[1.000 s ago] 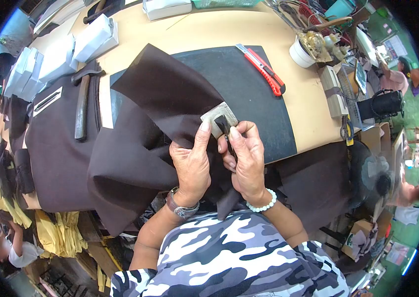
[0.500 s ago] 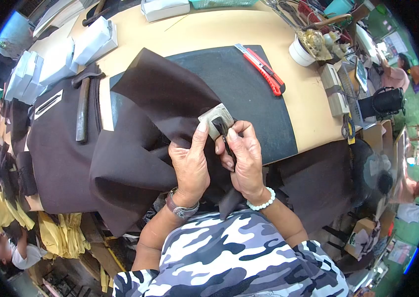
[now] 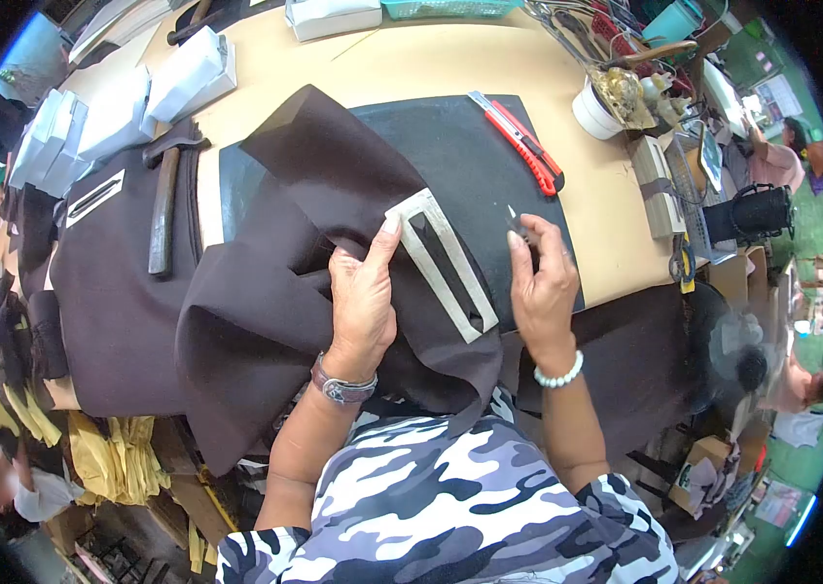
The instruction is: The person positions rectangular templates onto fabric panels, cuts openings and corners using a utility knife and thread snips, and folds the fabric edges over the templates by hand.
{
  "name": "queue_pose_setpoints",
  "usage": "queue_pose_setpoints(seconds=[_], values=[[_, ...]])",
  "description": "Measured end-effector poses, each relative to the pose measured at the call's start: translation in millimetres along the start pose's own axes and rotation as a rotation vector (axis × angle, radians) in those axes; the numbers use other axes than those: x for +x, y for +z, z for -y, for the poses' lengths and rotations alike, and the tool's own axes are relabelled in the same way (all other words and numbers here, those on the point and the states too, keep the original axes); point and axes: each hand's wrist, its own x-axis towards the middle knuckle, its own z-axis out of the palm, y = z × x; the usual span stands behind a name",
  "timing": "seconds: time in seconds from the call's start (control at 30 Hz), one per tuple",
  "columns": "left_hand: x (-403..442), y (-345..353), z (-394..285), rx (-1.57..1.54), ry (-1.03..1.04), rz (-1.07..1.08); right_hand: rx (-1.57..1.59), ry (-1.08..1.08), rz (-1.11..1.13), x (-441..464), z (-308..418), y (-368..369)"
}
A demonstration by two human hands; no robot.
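1. Cloth (image 3: 246, 311): lies bunched left of and beneath the strip, partly over the mat (image 3: 441, 122). Expected handling: light, limp, prone to folding. Take hold close to the strip, where slack is least.
2. Left hand (image 3: 363, 307): thumb presses the strip's far end, pinching it with the cloth; the fingers beneath are partly hidden.
3. Strip (image 3: 460, 263): rests on the cloth between the hands, slanting from far left to near right. Expected handling: light, stiffer than the cloth. Grip the far end or pale borders, clear of the dark slot.
4. Right hand (image 3: 545, 287): apart from the strip, fingertips pinching a small tool (image 3: 513, 212), too blurred to identify. Hold it behind the point.
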Motion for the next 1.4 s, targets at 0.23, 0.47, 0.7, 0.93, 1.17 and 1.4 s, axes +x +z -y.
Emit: queue_pose_setpoints(seconds=[0.23, 0.47, 0.7, 0.93, 1.17, 1.4], values=[[-2, 5, -2, 0.032, 0.002, 0.018, -0.155, -0.466, 0.079, 33, 5, -13], [-6, 3, -3, 0.066, 0.031, 0.083, 0.025, -0.806, 0.234, 60, 35, 3], [-6, 2, -7, 0.119, 0.072, 0.110, 0.027, -0.902, 0.250, 74, 42, 13], [-6, 3, -7, -0.017, -0.034, 0.090, 0.285, -0.269, 0.582, 82, 53, 27], [4, -2, -5, -0.003, -0.005, 0.025, 0.277, -0.390, 0.092, 66, 55, 32], [7, 4, 1, -0.120, 0.093, -0.061, 0.326, 0.015, 0.349, 3, 58, 24]])
